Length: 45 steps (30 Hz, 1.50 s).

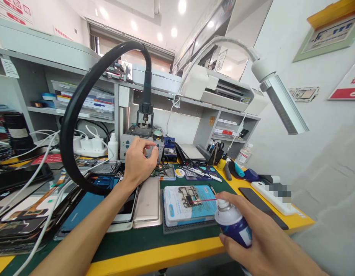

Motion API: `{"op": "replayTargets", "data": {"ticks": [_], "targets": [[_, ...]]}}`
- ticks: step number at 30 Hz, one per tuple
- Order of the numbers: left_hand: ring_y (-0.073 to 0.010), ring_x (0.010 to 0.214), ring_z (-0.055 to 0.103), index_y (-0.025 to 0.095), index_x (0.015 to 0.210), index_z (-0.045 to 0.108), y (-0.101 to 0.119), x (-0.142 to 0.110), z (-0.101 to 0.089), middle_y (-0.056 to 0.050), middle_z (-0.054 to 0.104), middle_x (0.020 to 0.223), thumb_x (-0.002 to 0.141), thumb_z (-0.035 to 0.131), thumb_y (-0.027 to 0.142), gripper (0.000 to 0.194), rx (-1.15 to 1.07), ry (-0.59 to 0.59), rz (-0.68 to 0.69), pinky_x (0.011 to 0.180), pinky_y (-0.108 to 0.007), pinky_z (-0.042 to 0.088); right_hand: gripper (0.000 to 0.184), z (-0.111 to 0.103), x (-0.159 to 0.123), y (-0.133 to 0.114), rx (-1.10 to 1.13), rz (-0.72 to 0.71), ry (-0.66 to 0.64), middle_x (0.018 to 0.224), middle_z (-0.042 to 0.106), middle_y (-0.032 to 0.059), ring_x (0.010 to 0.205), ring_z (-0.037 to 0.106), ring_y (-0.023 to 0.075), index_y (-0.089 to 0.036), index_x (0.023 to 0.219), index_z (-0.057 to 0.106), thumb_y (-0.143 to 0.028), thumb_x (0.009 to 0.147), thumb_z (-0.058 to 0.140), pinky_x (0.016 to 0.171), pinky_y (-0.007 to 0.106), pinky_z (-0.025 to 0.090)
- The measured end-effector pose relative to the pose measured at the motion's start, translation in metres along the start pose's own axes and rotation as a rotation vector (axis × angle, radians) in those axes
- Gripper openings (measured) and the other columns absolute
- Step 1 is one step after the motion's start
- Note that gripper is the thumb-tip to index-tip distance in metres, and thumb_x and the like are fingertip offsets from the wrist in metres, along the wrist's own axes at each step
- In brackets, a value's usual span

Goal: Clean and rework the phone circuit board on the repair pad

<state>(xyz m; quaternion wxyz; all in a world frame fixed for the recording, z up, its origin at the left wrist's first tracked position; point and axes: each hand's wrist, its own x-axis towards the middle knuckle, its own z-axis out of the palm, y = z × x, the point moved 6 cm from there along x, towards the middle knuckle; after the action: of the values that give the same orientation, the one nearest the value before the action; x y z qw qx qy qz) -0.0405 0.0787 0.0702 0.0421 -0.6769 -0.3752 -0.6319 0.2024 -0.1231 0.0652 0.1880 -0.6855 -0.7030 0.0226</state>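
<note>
My right hand [252, 226] grips a blue-and-white spray can [233, 224], its index finger on the white nozzle. A thin red straw [207, 199] runs left from the nozzle over a phone logic board [189, 196]. That board lies on a light-blue and white box [173, 209], which rests on a dark perforated mat [177, 230]. Bent at the fingers, my left hand [139, 159] is raised before the front panel of a grey hot-air station [126, 143]. A gap shows between its thumb and index finger, and I see nothing held there. Whether it touches the panel, I cannot tell.
A thick black hose [68, 126] loops up at the left. Phones, including a gold one [148, 201], lie beside the box. Tweezers and tools [204, 174] lie behind it. A white lamp [283, 101] hangs over the right side. White cables [48, 218] cross the left.
</note>
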Motion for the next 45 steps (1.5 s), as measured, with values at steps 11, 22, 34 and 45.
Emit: {"op": "replayTargets", "data": {"ticks": [11, 22, 34, 45], "targets": [[-0.0129, 0.067, 0.059, 0.015, 0.095, 0.065, 0.002, -0.001, 0.001, 0.001, 0.063, 0.084, 0.099, 0.064, 0.040, 0.025, 0.010, -0.015, 0.019, 0.067, -0.030, 0.053, 0.055, -0.001, -0.004, 0.012, 0.035, -0.014, 0.002, 0.131, 0.064, 0.0034, 0.114, 0.068, 0.0249, -0.034, 0.140, 0.047, -0.027, 0.087, 0.060, 0.092, 0.035, 0.058], [-0.0129, 0.066, 0.057, 0.015, 0.094, 0.065, 0.001, -0.002, 0.003, 0.001, 0.060, 0.082, 0.099, 0.063, 0.043, 0.028, 0.007, -0.037, 0.032, 0.066, -0.030, 0.051, 0.066, -0.003, -0.009, 0.009, 0.049, -0.031, 0.006, 0.124, 0.066, 0.0010, 0.107, 0.069, 0.0219, -0.035, 0.142, 0.043, -0.019, 0.081, 0.061, 0.089, 0.031, 0.057], [-0.0123, 0.061, 0.049, 0.016, 0.095, 0.065, 0.001, -0.001, 0.003, 0.003, 0.055, 0.078, 0.099, 0.060, 0.047, 0.032, 0.028, -0.089, 0.032, 0.064, -0.029, 0.046, 0.064, -0.016, -0.013, 0.029, 0.160, 0.089, 0.036, 0.135, 0.063, -0.0001, 0.115, 0.066, 0.0231, -0.039, 0.145, 0.044, -0.027, 0.085, 0.066, 0.094, 0.030, 0.057], [-0.0182, 0.061, 0.051, 0.019, 0.092, 0.070, -0.004, -0.001, 0.007, 0.002, 0.050, 0.072, 0.086, 0.054, 0.045, 0.031, 0.050, -0.139, -0.047, 0.061, -0.033, 0.039, 0.080, -0.137, -0.036, 0.151, 0.241, 0.415, 0.525, 0.114, 0.072, 0.0057, 0.093, 0.073, 0.0316, -0.037, 0.149, 0.048, -0.058, 0.078, 0.077, 0.075, 0.040, 0.064]]}}
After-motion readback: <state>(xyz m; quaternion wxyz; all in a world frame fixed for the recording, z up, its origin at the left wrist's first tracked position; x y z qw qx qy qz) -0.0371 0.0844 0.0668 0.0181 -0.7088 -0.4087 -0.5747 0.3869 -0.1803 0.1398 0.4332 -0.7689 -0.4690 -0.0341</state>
